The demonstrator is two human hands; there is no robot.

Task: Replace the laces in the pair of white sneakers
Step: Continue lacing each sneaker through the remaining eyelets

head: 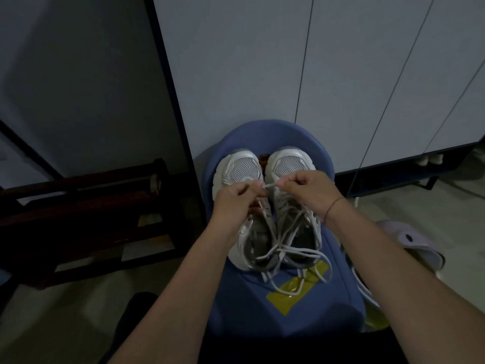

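Note:
Two white sneakers stand side by side, toes pointing away from me, on a blue cushioned seat [301,308]. My left hand [233,199] hovers over the left sneaker [240,170] and pinches a white lace. My right hand [308,189] is above the right sneaker [290,161] and pinches the same short stretch of lace [271,185], held taut between both hands. Loose white laces [294,258] trail from both shoes over their heels and onto the seat.
A yellow taped patch [291,295] marks the seat near me. White cabinet doors [315,74] rise behind the seat. Dark wooden furniture [86,224] stands at the left. A pale purple slipper [414,243] lies on the floor at the right.

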